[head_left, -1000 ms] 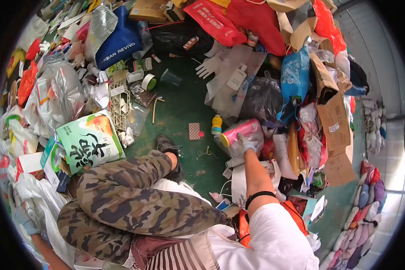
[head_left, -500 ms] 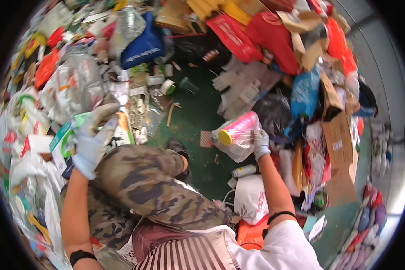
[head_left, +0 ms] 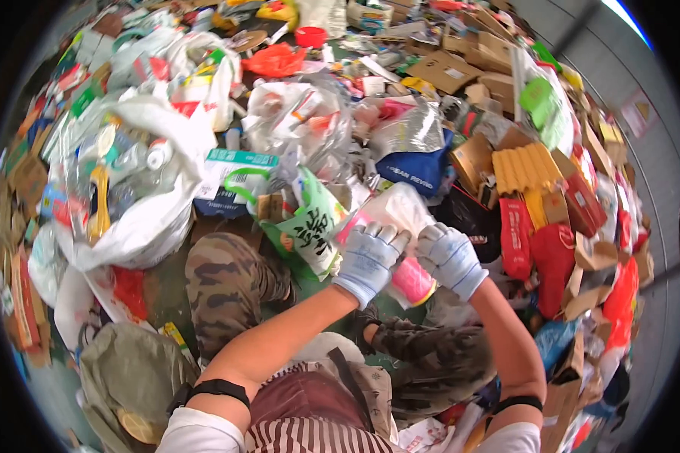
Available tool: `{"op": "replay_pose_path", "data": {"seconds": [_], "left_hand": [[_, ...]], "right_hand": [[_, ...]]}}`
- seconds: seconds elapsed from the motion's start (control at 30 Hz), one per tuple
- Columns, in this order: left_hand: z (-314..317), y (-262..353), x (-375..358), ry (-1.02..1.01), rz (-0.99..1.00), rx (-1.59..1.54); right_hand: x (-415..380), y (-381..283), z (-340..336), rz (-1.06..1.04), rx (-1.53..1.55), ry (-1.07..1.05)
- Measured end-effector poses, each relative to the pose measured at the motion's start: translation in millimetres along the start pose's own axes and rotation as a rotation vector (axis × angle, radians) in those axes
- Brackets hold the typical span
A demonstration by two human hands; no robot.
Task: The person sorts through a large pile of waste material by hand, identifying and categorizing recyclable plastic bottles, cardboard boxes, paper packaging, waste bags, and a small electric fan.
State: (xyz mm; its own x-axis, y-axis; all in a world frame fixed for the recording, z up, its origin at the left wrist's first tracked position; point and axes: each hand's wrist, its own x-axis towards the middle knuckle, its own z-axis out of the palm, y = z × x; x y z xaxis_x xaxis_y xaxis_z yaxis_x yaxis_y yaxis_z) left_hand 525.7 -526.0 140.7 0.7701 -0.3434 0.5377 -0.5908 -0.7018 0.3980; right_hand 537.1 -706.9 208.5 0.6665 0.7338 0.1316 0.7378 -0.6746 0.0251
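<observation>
Both gloved hands are closed on a thin, whitish see-through plastic bag [head_left: 402, 205] in front of my body. My left hand [head_left: 371, 260] grips its left side with curled fingers. On the opposite side my right hand [head_left: 452, 260] pinches the film, knuckles up. A pink cylindrical container [head_left: 413, 281] shows through the plastic below and between the hands; its yellow end is not clearly visible. Just left of my left hand stands a green and white printed bag [head_left: 307, 223] with a green handle.
A large white sack [head_left: 140, 238] of plastic bottles lies at left. Behind the hands are a blue bag [head_left: 414, 167] and a black bag [head_left: 468, 219]. Cardboard [head_left: 442, 70], a yellow corrugated piece [head_left: 525, 167] and red bags pile up at right. My camouflage-clad knees flank the work area.
The view has swung left. The bagged pink container has come from my outstretched right hand to in front of me. My left hand, empty before, has joined the right on the bag.
</observation>
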Motion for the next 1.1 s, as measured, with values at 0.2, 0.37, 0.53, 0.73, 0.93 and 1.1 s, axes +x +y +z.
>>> {"op": "replay_pose_path", "data": {"seconds": [0.2, 0.37, 0.53, 0.73, 0.93, 1.1], "left_hand": [[71, -31, -59, 0.133, -0.431, -0.308], [89, -33, -83, -0.137, -0.862, -0.455], [57, 10, -100, -0.257, -0.886, -0.640], [38, 22, -112, -0.057, -0.809, -0.744], [-9, 23, -146, -0.186, -0.615, -0.453], [-49, 32, -149, -0.114, -0.854, -0.769]], "right_hand": [[13, -42, 90, 0.269, 0.057, 0.276], [20, -55, 161, 0.519, 0.117, 0.209], [14, -19, 202, 1.102, 1.499, 0.546], [10, -6, 194, 1.222, 1.337, 0.646], [28, -7, 170, 0.838, 0.227, -0.037], [14, 28, 187, 0.937, -0.020, -0.071]]}}
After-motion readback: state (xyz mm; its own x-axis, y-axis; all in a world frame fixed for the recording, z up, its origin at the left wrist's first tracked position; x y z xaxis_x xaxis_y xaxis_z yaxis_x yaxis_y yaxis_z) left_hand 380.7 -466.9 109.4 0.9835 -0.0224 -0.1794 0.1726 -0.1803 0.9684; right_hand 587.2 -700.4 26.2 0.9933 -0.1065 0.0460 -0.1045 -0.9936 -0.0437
